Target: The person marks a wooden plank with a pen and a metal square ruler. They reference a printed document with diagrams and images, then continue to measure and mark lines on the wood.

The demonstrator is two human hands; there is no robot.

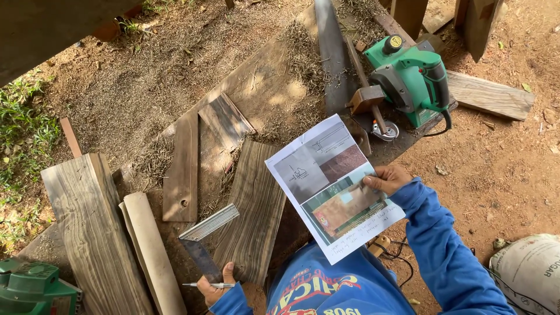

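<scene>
Over a rough wooden desk [256, 87] strewn with shavings, the right hand [387, 178] holds up a printed sheet [329, 186] of drawings and photographs, its fingers [373, 182] pinched shut on the sheet's right edge with the thumb on the front. Low at the near edge, the left hand [214, 289] is closed around the dark blade of a try square [204, 239], whose pale metal stock angles up to the right, and the same fingers also grip a thin silver pen [209, 285] lying crosswise. Just beside the square a striped dark plank [254, 210] lies on the desk, touching the sheet's lower left corner in view. Farther left rest a grey board [87, 227] and a rolled tan sheet [153, 251]. At the far end of the desk sits a green electric planer [411, 79], well apart from both hands.
</scene>
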